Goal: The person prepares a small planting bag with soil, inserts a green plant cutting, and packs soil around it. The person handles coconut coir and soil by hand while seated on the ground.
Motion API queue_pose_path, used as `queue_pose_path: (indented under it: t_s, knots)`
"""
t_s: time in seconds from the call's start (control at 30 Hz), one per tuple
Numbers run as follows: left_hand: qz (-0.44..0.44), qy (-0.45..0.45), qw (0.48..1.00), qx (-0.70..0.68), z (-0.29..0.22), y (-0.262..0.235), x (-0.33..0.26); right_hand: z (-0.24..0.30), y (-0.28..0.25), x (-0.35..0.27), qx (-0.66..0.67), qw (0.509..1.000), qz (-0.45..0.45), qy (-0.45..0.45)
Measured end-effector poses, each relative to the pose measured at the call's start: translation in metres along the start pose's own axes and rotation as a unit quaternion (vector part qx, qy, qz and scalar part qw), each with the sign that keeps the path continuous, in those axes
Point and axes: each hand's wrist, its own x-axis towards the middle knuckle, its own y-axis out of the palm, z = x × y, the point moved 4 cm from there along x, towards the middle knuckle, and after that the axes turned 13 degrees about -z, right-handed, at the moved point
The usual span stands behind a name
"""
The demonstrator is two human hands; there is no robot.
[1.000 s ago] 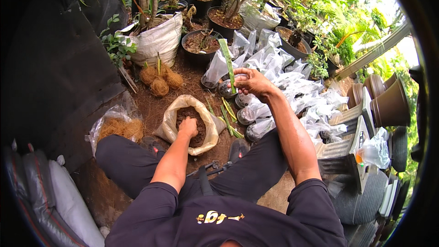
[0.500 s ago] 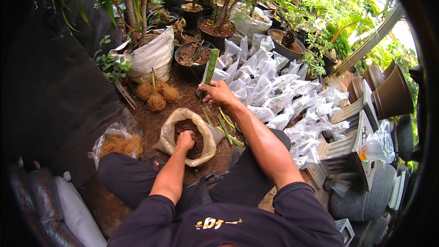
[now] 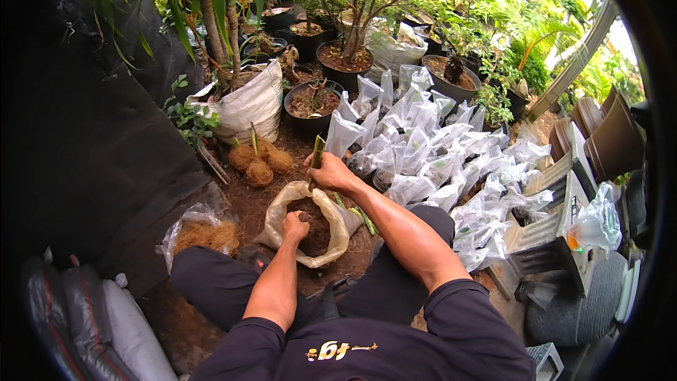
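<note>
Over the open sack (image 3: 331, 226) on the ground, the right hand (image 3: 331, 173) is closed around a green stem cutting (image 3: 316, 155), held nearly upright with its long axis running up and away from the person, free end at top. The left hand (image 3: 295, 226) is balled into a fist inside the sack, pressed into the brown fibre (image 3: 319, 229). This looks like the packing step; next, the stem's lower end likely needs seating in fibre. Clear plastic bags (image 3: 437, 162) lie just beyond, round husk balls (image 3: 259, 162) to the left.

Daylit garden: dirt ground (image 3: 233, 201), black tarp wall (image 3: 92, 141), potted plants (image 3: 345, 56).
</note>
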Motion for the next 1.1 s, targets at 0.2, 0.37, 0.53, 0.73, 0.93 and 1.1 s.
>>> queue_pose_path:
  t_s: [0.2, 0.37, 0.53, 0.73, 0.93, 1.1]
  knots:
    - [-0.002, -0.082, 0.996, -0.047, 0.000, -0.010, 0.005, -0.015, 0.015, -0.011, -0.083, 0.996, -0.028, 0.008]
    - [0.057, -0.121, 0.977, -0.168, 0.010, 0.001, -0.003, -0.023, 0.017, -0.021, -0.130, 0.991, -0.002, -0.019]
    - [0.006, -0.074, 0.985, -0.158, 0.012, 0.017, -0.003, -0.012, 0.024, -0.015, -0.152, 0.988, -0.018, -0.024]
    - [0.036, -0.065, 0.971, -0.227, 0.000, 0.013, -0.008, -0.011, 0.028, -0.015, -0.161, 0.986, -0.011, -0.052]
    - [0.043, -0.166, 0.930, -0.324, 0.009, 0.016, -0.011, -0.020, 0.022, -0.015, -0.202, 0.979, 0.011, -0.022]
    - [0.000, -0.103, 0.952, -0.289, 0.019, 0.025, 0.002, -0.016, 0.026, -0.019, -0.194, 0.980, 0.026, -0.031]
